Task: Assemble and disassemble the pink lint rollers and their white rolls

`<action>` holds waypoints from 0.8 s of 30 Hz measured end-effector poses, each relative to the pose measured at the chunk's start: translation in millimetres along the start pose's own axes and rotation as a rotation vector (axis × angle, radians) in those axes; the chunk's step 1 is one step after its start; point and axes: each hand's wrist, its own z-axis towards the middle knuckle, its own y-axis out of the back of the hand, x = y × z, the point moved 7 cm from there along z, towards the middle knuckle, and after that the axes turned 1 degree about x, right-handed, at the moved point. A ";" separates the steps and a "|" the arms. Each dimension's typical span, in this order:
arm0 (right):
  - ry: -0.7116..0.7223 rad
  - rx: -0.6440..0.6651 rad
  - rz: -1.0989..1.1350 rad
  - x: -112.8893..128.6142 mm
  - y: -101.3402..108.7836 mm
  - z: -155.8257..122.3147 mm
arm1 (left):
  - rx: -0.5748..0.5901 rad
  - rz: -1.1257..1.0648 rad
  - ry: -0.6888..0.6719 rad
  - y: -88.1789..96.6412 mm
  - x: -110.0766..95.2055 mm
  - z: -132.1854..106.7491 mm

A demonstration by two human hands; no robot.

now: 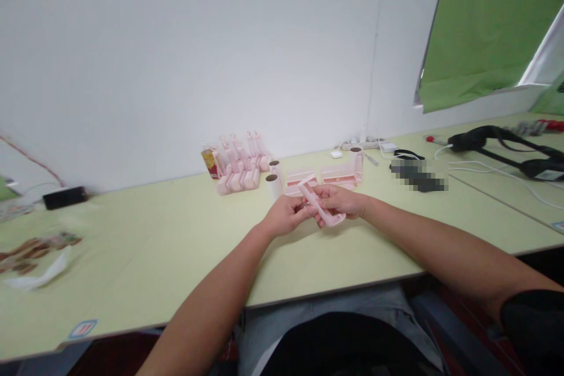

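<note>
Above the table, a long pink plastic housing (316, 202), hollow like a trough with a rounded lower end, tilts between my two hands. My right hand (346, 201) grips it from the right side. On the left, my left hand (286, 215) pinches at its edge with thumb and fingers; a tiny shiny bit shows by these fingertips, too small to name. Just behind my hands lie more open pink housings (339, 176). White rolls with brown cores (274, 186) stand upright beside them.
Several pink rollers with handles (240, 173) are grouped by the wall near a yellow-red can (210, 163). To the right are a black strap device (506, 147), white cables and a pixelated dark object (418, 175). A black box (65, 197) and brown scraps (30, 252) lie left.
</note>
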 end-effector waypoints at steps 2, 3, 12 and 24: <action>0.030 -0.081 -0.007 0.9 9.6 1.1 | -0.031 0.028 0.017 3.5 7.4 0.3; 0.048 -0.129 -0.015 1.8 15.8 1.3 | -0.068 0.044 0.027 7.1 11.4 0.4; 0.132 -0.582 -0.616 22.9 63.8 -11.1 | -0.419 0.079 0.127 41.2 27.7 -4.9; 0.078 -0.574 -1.482 26.3 53.8 -6.9 | -0.421 0.109 0.197 39.3 39.4 -1.8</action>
